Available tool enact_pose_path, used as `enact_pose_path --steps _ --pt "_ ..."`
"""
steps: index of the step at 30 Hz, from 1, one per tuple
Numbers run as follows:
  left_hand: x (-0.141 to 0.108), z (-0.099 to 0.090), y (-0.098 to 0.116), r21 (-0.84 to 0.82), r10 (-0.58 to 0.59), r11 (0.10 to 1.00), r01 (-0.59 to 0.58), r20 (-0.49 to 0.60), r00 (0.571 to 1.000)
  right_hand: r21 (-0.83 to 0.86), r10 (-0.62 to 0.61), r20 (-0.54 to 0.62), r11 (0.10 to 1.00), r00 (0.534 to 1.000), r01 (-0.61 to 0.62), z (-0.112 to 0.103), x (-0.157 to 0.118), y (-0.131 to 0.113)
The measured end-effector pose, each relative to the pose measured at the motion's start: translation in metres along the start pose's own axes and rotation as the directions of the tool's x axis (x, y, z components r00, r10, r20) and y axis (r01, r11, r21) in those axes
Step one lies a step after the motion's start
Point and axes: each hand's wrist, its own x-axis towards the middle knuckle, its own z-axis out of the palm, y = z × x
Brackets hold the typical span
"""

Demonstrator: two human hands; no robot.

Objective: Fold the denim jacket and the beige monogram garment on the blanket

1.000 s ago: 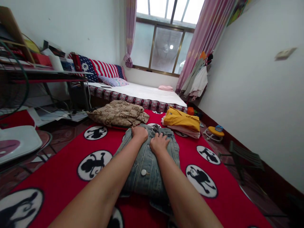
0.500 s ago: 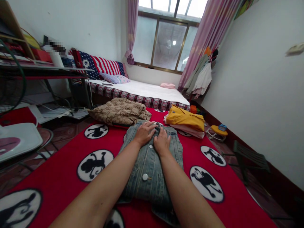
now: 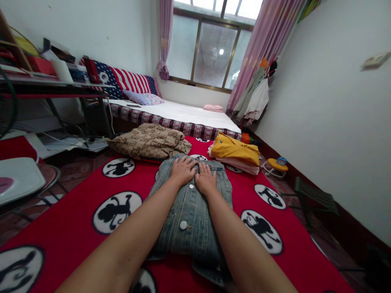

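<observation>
A blue denim jacket [image 3: 180,207] lies folded on a red blanket [image 3: 76,215] patterned with black monkey figures in white circles. Both my hands rest on the jacket's far end, close beside each other. My left hand [image 3: 182,170] lies flat with its fingers stretched out over the denim. To its right, my right hand [image 3: 205,177] is pressed flat too, fingers pointing away from me. White buttons run down the jacket's middle between my forearms. The forearms cover parts of the jacket's sides.
Beyond the jacket lie a brown patterned garment [image 3: 149,142] on the left and folded yellow clothing [image 3: 235,149] on the right. A bed [image 3: 183,112] stands under the window. At left are a cluttered desk [image 3: 91,91] and a white seat [image 3: 20,179]; at right, a dark folding stool [image 3: 316,197].
My fingers have flattened out on the jacket's far end, where they were bunched around the collar area. The view has shifted slightly to the right.
</observation>
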Motion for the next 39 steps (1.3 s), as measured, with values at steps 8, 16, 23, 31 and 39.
enact_pose_path --steps 8,16,23,31,39 --pt "0.000 0.001 -0.002 -0.017 -0.002 1.000 0.002 -0.010 1.000 -0.073 0.083 0.001 0.994 0.997 -0.083 -0.010 0.008 0.048" --pt "-0.001 -0.001 -0.001 -0.027 -0.013 1.000 0.013 -0.011 1.000 0.065 0.389 -0.089 0.921 0.917 -0.384 -0.007 0.003 0.053" --pt "-0.001 0.000 0.000 -0.047 -0.034 0.998 0.032 -0.043 0.998 -0.150 0.139 -0.256 0.972 0.957 -0.181 -0.007 -0.004 0.042" --pt "-0.002 0.004 0.001 0.005 -0.006 1.000 0.007 -0.077 0.997 -0.093 -0.051 0.029 0.994 0.998 0.053 -0.014 0.014 0.021" --pt "-0.003 0.001 -0.001 -0.072 -0.037 0.997 0.025 -0.174 0.984 0.218 -0.058 -0.169 0.971 0.984 0.095 0.001 0.019 0.003"
